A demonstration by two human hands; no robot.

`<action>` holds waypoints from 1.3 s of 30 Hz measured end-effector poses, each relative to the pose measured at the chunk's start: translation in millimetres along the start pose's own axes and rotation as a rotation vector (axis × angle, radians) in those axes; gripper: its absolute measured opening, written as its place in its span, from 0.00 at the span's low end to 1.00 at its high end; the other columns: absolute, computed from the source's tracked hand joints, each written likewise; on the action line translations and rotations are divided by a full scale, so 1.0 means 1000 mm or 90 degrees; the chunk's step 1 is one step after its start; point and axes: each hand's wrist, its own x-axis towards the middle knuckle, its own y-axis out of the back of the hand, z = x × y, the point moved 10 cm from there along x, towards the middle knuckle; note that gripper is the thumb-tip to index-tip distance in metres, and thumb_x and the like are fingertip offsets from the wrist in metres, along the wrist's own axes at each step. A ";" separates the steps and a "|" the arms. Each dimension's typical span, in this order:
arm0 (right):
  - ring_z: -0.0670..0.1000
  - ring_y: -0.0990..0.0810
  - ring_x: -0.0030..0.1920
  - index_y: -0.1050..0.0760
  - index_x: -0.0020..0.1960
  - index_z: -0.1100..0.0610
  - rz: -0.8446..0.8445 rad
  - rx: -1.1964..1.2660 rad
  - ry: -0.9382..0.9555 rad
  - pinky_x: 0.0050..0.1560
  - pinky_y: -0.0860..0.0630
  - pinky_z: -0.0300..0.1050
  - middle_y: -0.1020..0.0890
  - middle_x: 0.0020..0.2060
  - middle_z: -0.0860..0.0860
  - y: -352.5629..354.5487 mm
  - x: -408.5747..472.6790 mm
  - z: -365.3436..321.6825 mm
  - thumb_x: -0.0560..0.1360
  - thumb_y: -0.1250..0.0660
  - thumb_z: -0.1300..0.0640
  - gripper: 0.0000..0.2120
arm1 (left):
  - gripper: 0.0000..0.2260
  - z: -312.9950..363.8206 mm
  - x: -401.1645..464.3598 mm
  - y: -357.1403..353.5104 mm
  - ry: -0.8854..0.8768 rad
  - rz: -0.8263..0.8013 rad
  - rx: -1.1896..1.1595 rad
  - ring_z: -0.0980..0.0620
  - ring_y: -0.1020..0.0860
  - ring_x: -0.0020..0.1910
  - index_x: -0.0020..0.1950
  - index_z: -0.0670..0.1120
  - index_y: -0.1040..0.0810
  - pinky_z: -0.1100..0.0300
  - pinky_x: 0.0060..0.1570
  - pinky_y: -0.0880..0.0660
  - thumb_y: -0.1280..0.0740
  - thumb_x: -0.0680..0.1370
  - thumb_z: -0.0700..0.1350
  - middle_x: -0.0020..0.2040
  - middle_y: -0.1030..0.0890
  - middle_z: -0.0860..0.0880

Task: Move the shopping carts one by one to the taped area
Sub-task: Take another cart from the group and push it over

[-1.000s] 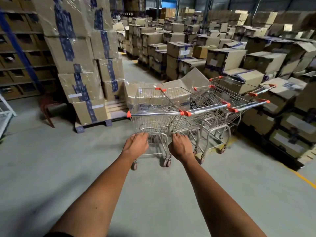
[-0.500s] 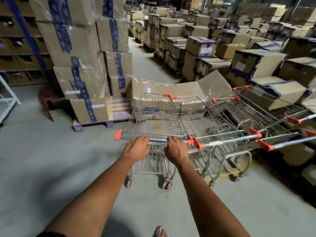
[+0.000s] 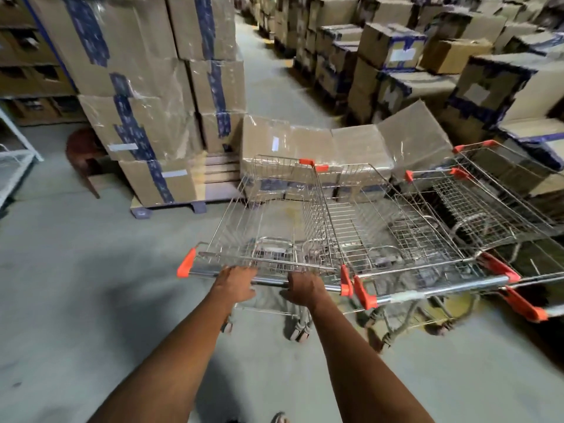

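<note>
Three wire shopping carts with orange handle caps stand side by side on the concrete floor. The left cart [image 3: 268, 227] is straight ahead of me. My left hand [image 3: 236, 282] and my right hand [image 3: 303, 286] both grip its chrome handle bar [image 3: 270, 280], close together near the middle. The middle cart [image 3: 393, 236] sits touching it on the right, and a third cart [image 3: 491, 199] stands further right. All baskets look empty. Yellow floor marking [image 3: 467, 303] shows under the middle cart's wheels.
A tall wrapped stack of cardboard boxes [image 3: 137, 96] on a pallet [image 3: 171, 206] stands left ahead. Low flattened boxes [image 3: 314, 148] lie just beyond the carts. More box stacks [image 3: 427, 62] fill the right. An aisle [image 3: 268, 71] runs ahead between them. A white frame [image 3: 15, 154] is at the left edge.
I have stepped up to the carts and my hands, free a second ago, have closed on the left cart's handle. The carts now appear much nearer and lower in view.
</note>
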 end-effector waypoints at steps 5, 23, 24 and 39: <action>0.58 0.16 0.52 0.20 0.50 0.54 -0.006 0.012 -0.042 0.56 0.19 0.53 0.15 0.48 0.53 0.004 0.016 0.003 0.73 0.37 0.48 0.13 | 0.15 -0.008 0.016 -0.003 0.038 -0.024 0.060 0.46 0.18 0.48 0.55 0.48 0.18 0.54 0.48 0.21 0.34 0.75 0.56 0.48 0.16 0.47; 0.57 0.15 0.45 0.27 0.41 0.52 0.039 -0.031 0.037 0.50 0.18 0.50 0.15 0.44 0.52 -0.015 -0.034 -0.038 0.73 0.37 0.47 0.09 | 0.14 -0.017 -0.054 -0.016 0.138 0.031 0.086 0.47 0.18 0.45 0.51 0.48 0.18 0.54 0.49 0.22 0.33 0.75 0.57 0.46 0.17 0.49; 0.57 0.15 0.45 0.27 0.41 0.52 0.041 -0.035 0.047 0.49 0.19 0.49 0.15 0.44 0.52 -0.018 -0.041 -0.043 0.74 0.38 0.47 0.09 | 0.14 -0.017 -0.064 -0.020 0.142 0.032 0.080 0.47 0.18 0.45 0.51 0.48 0.18 0.54 0.49 0.22 0.33 0.75 0.58 0.46 0.17 0.49; 0.56 0.15 0.49 0.21 0.49 0.53 0.020 -0.139 0.117 0.53 0.20 0.49 0.13 0.49 0.51 -0.080 -0.170 -0.066 0.70 0.39 0.43 0.17 | 0.15 0.043 -0.235 -0.076 0.193 0.041 0.014 0.46 0.18 0.45 0.51 0.48 0.20 0.54 0.47 0.21 0.37 0.77 0.59 0.45 0.16 0.48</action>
